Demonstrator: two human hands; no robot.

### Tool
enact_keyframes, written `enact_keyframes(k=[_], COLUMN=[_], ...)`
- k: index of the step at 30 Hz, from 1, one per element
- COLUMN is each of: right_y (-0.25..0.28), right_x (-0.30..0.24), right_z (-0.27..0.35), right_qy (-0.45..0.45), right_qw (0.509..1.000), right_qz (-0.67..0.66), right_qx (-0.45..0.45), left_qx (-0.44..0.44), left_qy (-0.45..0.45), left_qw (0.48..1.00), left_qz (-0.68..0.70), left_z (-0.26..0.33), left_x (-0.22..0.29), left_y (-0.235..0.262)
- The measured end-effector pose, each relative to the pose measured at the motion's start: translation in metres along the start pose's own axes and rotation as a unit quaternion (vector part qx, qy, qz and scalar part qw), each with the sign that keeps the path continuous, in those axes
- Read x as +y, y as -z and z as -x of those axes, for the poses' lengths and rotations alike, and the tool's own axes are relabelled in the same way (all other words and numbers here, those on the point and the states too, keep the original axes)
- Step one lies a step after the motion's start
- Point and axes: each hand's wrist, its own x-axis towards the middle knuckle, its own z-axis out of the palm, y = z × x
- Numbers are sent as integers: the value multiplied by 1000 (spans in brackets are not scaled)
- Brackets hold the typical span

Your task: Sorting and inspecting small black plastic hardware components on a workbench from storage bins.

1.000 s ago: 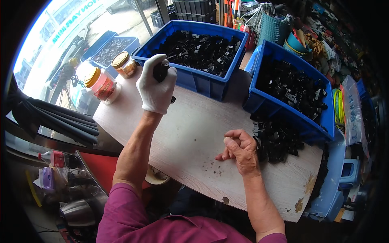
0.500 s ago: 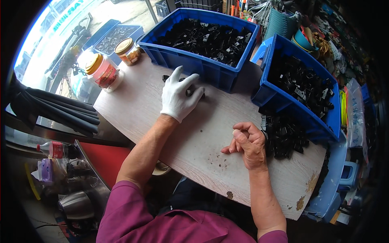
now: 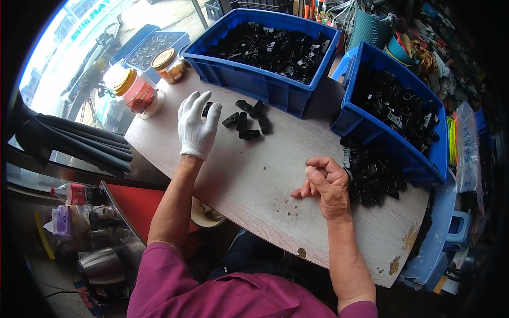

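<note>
Evidently mid-job, a worker's gloved left hand hangs over the far side of a pale, worn desk, its grip spread wide, thumb apart from the fingers. One black piece shows in the gap between them; whether the glove touches it or the piece simply lies beyond cannot be told. Just to the right, about half a dozen loose black pieces lie scattered on the bare desktop, some touching, others apart, in front of a large blue bin holding a deep layer of similar dark parts. The bare right hand rests loosely curled at the near side, thumb close to the fingers, with no piece visible; whether its fingertips pinch anything small is unclear. Beside it sits a dense black heap, against the foot of a second blue bin, also well stocked with black parts. Judging by how things lie, much has been handled but the work looks unfinished: the scattered pieces and the heap both remain outside the bins. Which bin holds finished parts, if either does, cannot be read from this view.
</note>
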Motion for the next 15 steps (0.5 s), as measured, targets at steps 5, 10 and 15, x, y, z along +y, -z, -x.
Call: enact_keyframes(k=[5,10,15], right_y=[-4,3,-2], right_x=[2,0,1], right_z=[-2,-1,-4], right_qy=[-3,5,-7], right_qw=[1000,1000,1000], right_qz=[3,-3,-10], right_qx=[-10,-3,-5], left_qx=[-169,-201,-127], left_qy=[-9,-97,-96], left_qw=[985,974,985], left_qz=[-14,25,71], left_z=[11,12,8], left_x=[-12,44,58], left_y=[-2,-21,-18])
